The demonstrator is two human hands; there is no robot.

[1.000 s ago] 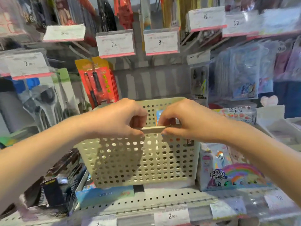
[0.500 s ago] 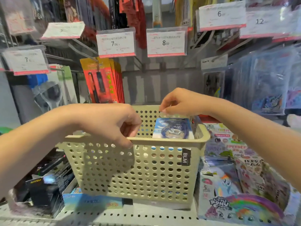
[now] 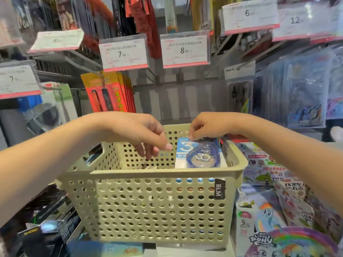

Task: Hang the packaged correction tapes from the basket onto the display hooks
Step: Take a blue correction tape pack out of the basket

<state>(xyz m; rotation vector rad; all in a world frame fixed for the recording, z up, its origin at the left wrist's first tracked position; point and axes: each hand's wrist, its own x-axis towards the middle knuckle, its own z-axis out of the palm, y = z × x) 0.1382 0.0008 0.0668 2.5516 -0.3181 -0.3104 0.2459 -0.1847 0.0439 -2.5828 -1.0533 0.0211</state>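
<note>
So the left hand [image 3: 141,134] just let go of the basket [image 3: 148,204] rim, fingers loose over it, while the right hand [image 3: 207,127] now pinches the top correction tape pack [image 3: 198,154] mid-frame, ready to lift.

There is 1 view, from a wide-angle camera worn on the person's head, facing forward and slightly down at a shop display. It sits close: the perforated basket [image 3: 148,201] fills the lower middle, both forearms reach in from the bottom corners, and price tags [image 3: 124,53] hang just above.
</note>
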